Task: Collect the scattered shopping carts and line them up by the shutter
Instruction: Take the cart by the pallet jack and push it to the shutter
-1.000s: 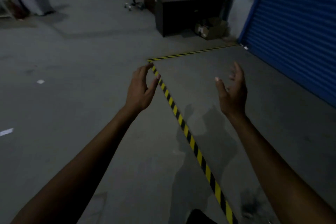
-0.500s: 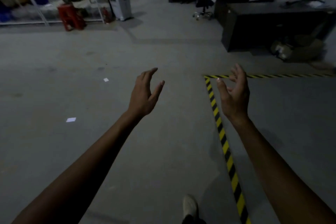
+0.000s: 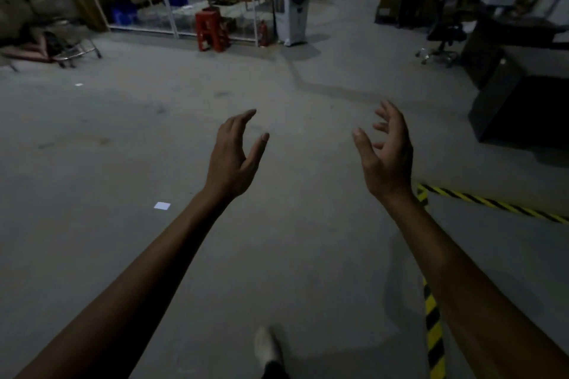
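Both bare arms are held out over the grey concrete floor (image 3: pixel 123 138), and nothing is held in either. The left hand (image 3: pixel 234 157) is seen with its grip wide, fingers extended forward and thumb spread apart from them. The right hand (image 3: pixel 386 157) is likewise held with a wide grip, its fingers (image 3: pixel 389 115) loosely curled and its thumb raised; the two palms are turned toward each other, with bare floor between them.

A shopping cart (image 3: pixel 72 48) is seen far ahead and to the left of the left grip, standing against the dim wall at the edge of the floor; its details are lost in the dark. Ahead of the left grip, a red plastic stool (image 3: pixel 211 29) is set in front of a white-framed shelving rack (image 3: pixel 172 0), and a white air cooler (image 3: pixel 291 3) stands just beside that rack. Far ahead and to the right of the right grip, an office chair (image 3: pixel 443 43) and a dark table (image 3: pixel 523 108) are seen. Black-and-yellow hazard tape (image 3: pixel 492 203) is laid on the floor behind the right wrist and runs off to the right. A white paper scrap (image 3: pixel 162 205) lies on the floor, below and left of the left grip. A light shoe (image 3: pixel 266 346) is seen at the bottom edge.
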